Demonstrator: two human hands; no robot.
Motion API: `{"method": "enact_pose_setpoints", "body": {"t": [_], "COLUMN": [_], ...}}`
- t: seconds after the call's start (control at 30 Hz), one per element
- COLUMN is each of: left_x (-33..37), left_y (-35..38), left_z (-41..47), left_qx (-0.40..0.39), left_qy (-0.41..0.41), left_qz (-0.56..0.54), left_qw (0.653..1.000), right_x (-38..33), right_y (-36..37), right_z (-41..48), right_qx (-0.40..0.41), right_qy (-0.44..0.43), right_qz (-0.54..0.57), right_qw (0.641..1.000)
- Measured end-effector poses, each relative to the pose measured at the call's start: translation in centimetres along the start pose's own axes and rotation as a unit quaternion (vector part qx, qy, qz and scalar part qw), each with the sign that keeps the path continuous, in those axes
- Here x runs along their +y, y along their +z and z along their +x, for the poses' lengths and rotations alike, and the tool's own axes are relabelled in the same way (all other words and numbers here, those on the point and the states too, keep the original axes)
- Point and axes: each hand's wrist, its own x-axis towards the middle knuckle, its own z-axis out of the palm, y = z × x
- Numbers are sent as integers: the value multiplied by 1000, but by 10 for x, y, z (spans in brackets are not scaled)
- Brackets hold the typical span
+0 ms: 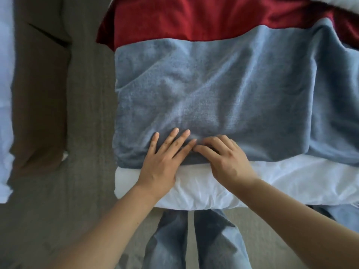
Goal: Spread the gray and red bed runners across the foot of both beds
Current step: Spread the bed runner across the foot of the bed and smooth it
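Note:
The gray runner (223,90) lies across the foot of the bed in front of me, wrinkled, with its near edge just above the white bedding (281,183). Beyond it lies the red runner (204,18), its left end hanging over the bed's side. My left hand (165,162) rests flat on the gray runner's near edge with fingers straight and spread. My right hand (227,160) lies beside it on the same edge, fingers bent down onto the cloth, its fingertips meeting the left hand's.
Gray carpet (87,133) runs between the beds. A second bed with white bedding (4,94) and a brown base (38,103) stands at the left. My legs in blue jeans (194,239) are against the bed's foot.

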Motion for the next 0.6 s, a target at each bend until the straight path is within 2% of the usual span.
{"method": "enact_pose_setpoints", "body": {"t": [0.13,0.3,0.47,0.6], "left_x": [-3,-6,-18,-18], "left_y": [-2,-2,8,19], "left_z": [0,-14,-54,-62], "left_qx": [7,-17,-63,-22], "left_qy": [-17,-8,-16,-18], "left_qz": [3,24,35,46], "left_qw": [1000,1000,997,999], "right_x": [-12,3,-25,-42], "right_y": [7,-2,5,18], "right_z": [-10,-1,-20,-33], "right_qx": [-29,-53,-78,-119], "right_qy": [-90,-68,-117,-58], "right_qz": [-18,-81,-82,-82], "right_qw": [995,993,987,988]}}
